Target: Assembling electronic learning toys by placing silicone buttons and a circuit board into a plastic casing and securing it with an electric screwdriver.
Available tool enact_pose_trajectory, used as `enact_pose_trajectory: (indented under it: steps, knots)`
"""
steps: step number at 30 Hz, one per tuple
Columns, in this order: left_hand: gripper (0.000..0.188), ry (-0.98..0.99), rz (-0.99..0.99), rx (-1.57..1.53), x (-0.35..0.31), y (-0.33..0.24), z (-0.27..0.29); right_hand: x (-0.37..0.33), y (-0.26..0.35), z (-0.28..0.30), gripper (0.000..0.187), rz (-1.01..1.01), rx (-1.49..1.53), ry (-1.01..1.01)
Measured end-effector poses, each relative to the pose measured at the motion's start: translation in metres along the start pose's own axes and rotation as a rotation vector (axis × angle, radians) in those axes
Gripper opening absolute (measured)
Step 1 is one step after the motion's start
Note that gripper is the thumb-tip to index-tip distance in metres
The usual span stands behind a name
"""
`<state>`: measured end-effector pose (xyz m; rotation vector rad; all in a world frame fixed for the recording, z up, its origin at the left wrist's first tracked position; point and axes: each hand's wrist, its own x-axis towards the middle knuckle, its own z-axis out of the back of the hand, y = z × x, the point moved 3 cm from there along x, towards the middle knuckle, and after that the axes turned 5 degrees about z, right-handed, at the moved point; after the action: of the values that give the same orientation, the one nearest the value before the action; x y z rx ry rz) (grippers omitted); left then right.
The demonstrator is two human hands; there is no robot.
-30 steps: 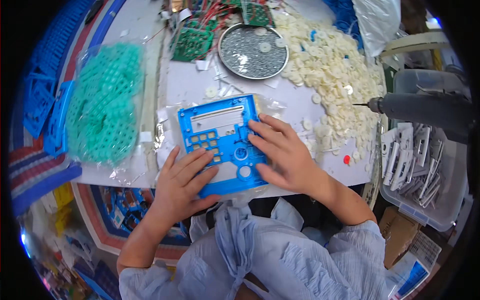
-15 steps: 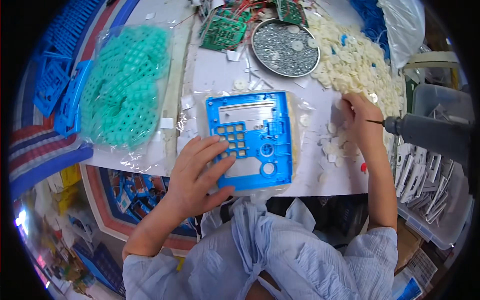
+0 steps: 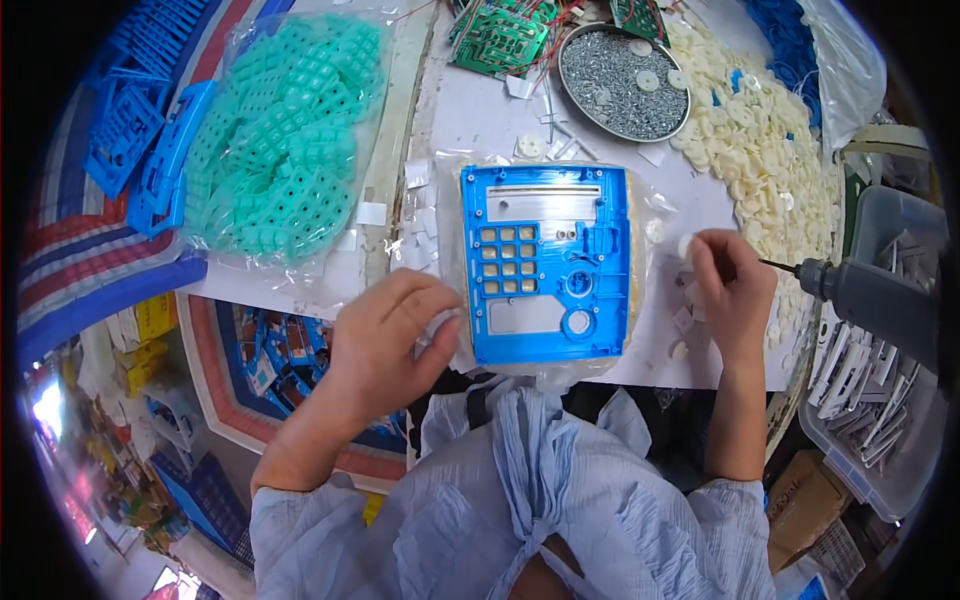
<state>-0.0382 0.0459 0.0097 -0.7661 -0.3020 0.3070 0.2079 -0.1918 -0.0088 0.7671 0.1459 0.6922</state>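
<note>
A blue plastic housing (image 3: 616,215) with a grid of square key holes and two round openings lies inside up on a clear plastic-wrapped pad (image 3: 647,290). My left hand (image 3: 395,335) is beside its lower left edge, fingers curved and thumb apart, nothing visibly held. Right of the housing, my right hand (image 3: 738,285) pinches a small white plastic disc (image 3: 687,247) at its fingertips. Beyond that hand spreads a heap of cream plastic discs (image 3: 755,150). A round metal dish (image 3: 625,95) of small screws, with a few discs on top, stands behind the housing.
A dark power screwdriver (image 3: 870,295) points in from the right, its tip near my right hand. Turquoise keypads fill a clear bag (image 3: 280,150) at left. Green circuit boards (image 3: 500,38) with red wires lie at the back. A clear bin (image 3: 860,465) holds white parts.
My right hand has drawn back from the disc heap toward me with a white disc. My left hand has lifted off the housing to its left side. The view has shifted slightly.
</note>
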Motion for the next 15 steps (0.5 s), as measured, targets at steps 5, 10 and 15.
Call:
enact_pose_trajectory:
  steps: [5,10,15]
  knots:
    - [0.019,0.14,0.229,-0.036,-0.015,-0.001,-0.016,0.015,0.009,-0.004,0.011,0.026,-0.007,-0.004]
    - [0.022,0.137,0.228,-0.038,-0.009,-0.005,-0.024,0.016,0.047,-0.025,0.026,0.111,-0.018,0.343]
    - [0.022,0.138,0.283,-0.098,-0.012,-0.001,-0.027,0.022,0.051,-0.035,0.025,0.065,-0.04,0.461]
